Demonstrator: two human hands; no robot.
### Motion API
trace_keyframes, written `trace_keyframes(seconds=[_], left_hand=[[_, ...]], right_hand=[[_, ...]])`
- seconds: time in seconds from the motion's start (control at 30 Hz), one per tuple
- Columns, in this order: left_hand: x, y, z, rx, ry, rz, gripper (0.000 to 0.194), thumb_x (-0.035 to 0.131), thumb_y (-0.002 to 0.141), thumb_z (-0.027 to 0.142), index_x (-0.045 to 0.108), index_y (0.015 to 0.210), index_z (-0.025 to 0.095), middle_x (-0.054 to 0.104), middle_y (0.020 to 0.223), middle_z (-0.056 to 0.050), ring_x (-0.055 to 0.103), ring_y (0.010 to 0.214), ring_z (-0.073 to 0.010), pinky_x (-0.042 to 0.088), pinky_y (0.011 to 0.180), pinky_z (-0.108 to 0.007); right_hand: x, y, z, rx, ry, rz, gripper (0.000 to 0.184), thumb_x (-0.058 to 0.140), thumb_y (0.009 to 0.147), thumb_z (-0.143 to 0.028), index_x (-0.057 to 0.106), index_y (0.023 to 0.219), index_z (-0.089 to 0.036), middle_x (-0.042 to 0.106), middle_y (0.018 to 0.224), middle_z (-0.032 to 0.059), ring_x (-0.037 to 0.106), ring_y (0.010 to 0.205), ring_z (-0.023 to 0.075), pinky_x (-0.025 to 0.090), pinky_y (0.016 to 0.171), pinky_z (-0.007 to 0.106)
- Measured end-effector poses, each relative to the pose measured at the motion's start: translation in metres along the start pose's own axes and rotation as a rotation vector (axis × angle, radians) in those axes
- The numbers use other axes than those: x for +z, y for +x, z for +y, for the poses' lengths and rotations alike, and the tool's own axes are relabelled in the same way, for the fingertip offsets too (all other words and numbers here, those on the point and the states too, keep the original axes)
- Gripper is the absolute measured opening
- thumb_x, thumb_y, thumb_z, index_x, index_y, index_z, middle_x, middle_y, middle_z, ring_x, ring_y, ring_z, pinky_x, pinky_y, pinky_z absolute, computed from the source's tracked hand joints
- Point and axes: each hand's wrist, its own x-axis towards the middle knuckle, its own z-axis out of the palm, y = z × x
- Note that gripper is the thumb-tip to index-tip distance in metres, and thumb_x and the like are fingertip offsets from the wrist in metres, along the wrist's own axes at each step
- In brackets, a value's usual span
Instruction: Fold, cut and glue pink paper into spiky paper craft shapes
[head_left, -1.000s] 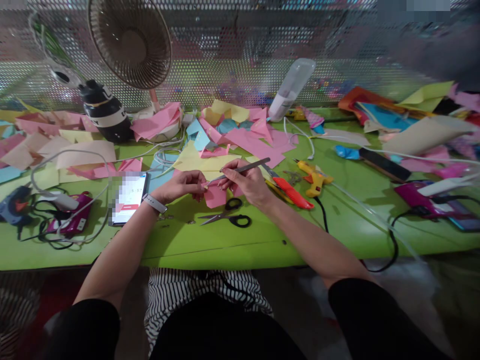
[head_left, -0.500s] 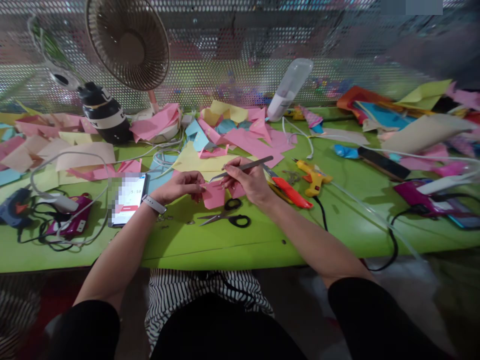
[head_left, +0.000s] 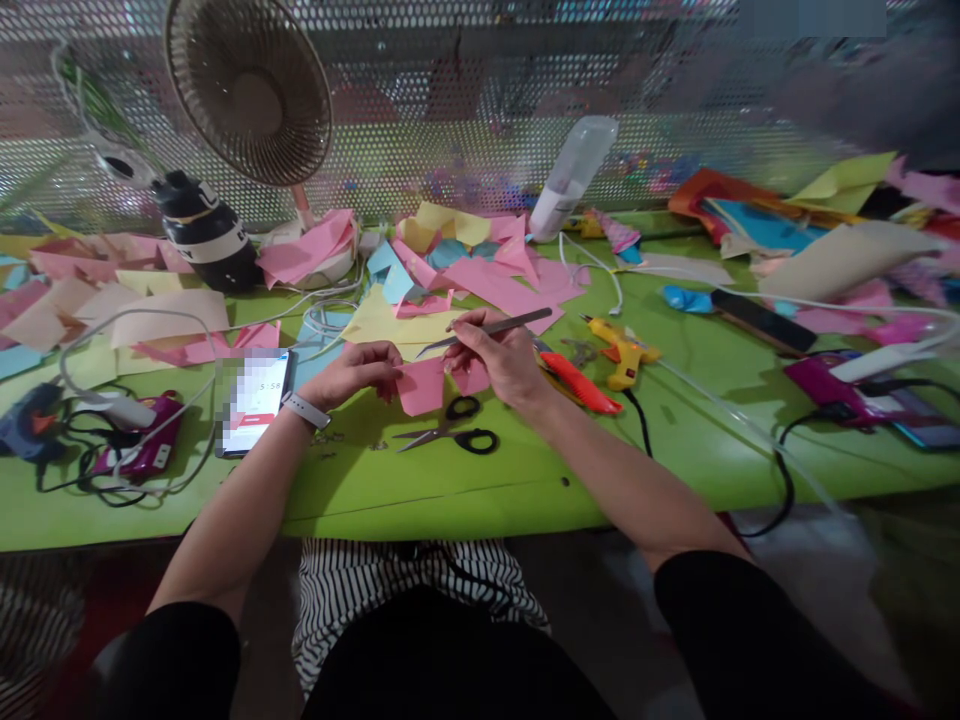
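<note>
My left hand (head_left: 366,368) is closed on the left edge of a folded piece of pink paper (head_left: 421,388), held just above the table. In my right hand (head_left: 499,358) is a pair of grey metal tweezers (head_left: 517,322), gripped like a pen, its bent tip pointing left just above the paper's upper edge. More pink paper (head_left: 471,378) shows under the right fingers; whether they grip it I cannot tell. Black-handled scissors (head_left: 448,434) lie with open blades right below the paper. Tiny metal bits (head_left: 379,446) are scattered left of them.
A red cutter (head_left: 581,382) and a yellow glue gun (head_left: 621,352) lie right of my right hand. A phone (head_left: 255,405) lies by my left wrist. Paper scraps (head_left: 495,280), a fan (head_left: 251,95), a black bottle (head_left: 206,235) and a clear bottle (head_left: 574,180) stand behind. Cables cross the table.
The tweezers' tip has lifted slightly away from the pink paper's upper edge. My left hand and the paper have shifted a little left, and the whole view has moved slightly.
</note>
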Motion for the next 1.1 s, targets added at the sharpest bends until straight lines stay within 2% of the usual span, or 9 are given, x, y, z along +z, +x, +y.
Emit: trace_keyframes(seconds=[0.2,0.33,0.47,0.57,0.67,0.8,0.9,1.0,1.1], left_hand=[[0.002,-0.001,0.003,0.040,0.067,0.051,0.032,0.075,0.079,0.042,0.059,0.079,0.015,0.063,0.060,0.001,0.061,0.051,-0.0084,0.048,0.053,-0.020],[0.007,-0.001,0.007,0.023,0.121,0.057,0.035,0.081,0.074,0.040,0.057,0.076,0.015,0.060,0.058,0.003,0.057,0.048,-0.0063,0.043,0.047,-0.018],[0.008,-0.002,0.008,0.024,0.129,0.046,0.034,0.081,0.076,0.040,0.057,0.073,0.016,0.062,0.059,0.003,0.056,0.049,-0.0054,0.043,0.047,-0.017],[0.008,-0.002,0.008,0.027,0.135,0.034,0.034,0.080,0.076,0.040,0.057,0.073,0.015,0.063,0.061,0.002,0.056,0.049,-0.0055,0.044,0.048,-0.017],[0.008,-0.003,0.009,0.031,0.149,0.037,0.034,0.080,0.076,0.040,0.057,0.074,0.015,0.062,0.059,0.002,0.056,0.049,-0.0061,0.044,0.048,-0.018],[0.006,-0.003,0.008,0.047,0.149,0.056,0.034,0.078,0.078,0.042,0.058,0.076,0.014,0.060,0.057,0.003,0.057,0.049,-0.0071,0.045,0.049,-0.019],[0.004,-0.003,0.005,0.050,0.132,0.076,0.034,0.078,0.077,0.043,0.060,0.078,0.014,0.061,0.059,0.002,0.058,0.051,-0.0077,0.045,0.051,-0.019],[0.004,-0.003,0.004,0.070,0.076,0.097,0.035,0.073,0.080,0.046,0.063,0.092,0.015,0.060,0.058,0.003,0.057,0.047,-0.0084,0.041,0.046,-0.018],[0.003,0.001,0.002,0.174,0.027,0.273,0.034,0.066,0.086,0.048,0.063,0.092,0.016,0.057,0.053,0.005,0.050,0.040,-0.0062,0.035,0.040,-0.017]], right_hand=[[0.000,0.003,-0.002,-0.057,0.002,0.095,0.041,0.076,0.074,-0.059,0.061,0.085,-0.022,0.071,0.066,-0.0025,0.064,0.048,0.0090,0.050,0.045,0.020],[-0.001,0.004,-0.001,-0.052,-0.027,0.117,0.045,0.075,0.072,-0.062,0.060,0.083,-0.021,0.070,0.066,-0.0024,0.063,0.048,0.0089,0.050,0.045,0.021],[-0.003,0.005,0.001,-0.075,-0.051,0.124,0.041,0.072,0.077,-0.061,0.061,0.085,-0.022,0.070,0.070,-0.0020,0.063,0.050,0.0087,0.050,0.048,0.021],[-0.006,0.006,0.001,-0.159,-0.124,0.036,0.036,0.067,0.083,-0.059,0.065,0.095,-0.025,0.073,0.081,-0.0003,0.068,0.064,0.0120,0.055,0.058,0.026],[-0.007,0.006,0.001,-0.273,-0.358,-0.154,0.031,0.065,0.086,-0.056,0.071,0.094,-0.027,0.074,0.088,0.0020,0.069,0.081,0.0171,0.056,0.074,0.034],[-0.007,0.005,0.004,-0.355,-0.617,-0.320,0.023,0.072,0.083,-0.046,0.075,0.090,-0.025,0.072,0.084,0.0033,0.065,0.078,0.0189,0.053,0.074,0.035],[-0.008,0.004,0.006,-0.328,-0.597,-0.374,0.019,0.073,0.083,-0.039,0.075,0.097,-0.026,0.072,0.087,0.0027,0.064,0.076,0.0177,0.052,0.070,0.032],[-0.009,0.003,0.005,-0.289,-0.544,-0.388,0.018,0.073,0.084,-0.034,0.075,0.101,-0.027,0.073,0.093,0.0028,0.065,0.078,0.0166,0.051,0.069,0.030],[-0.010,0.004,0.002,-0.282,-0.525,-0.391,0.017,0.072,0.085,-0.032,0.074,0.101,-0.025,0.074,0.094,0.0035,0.065,0.078,0.0163,0.051,0.070,0.030]])
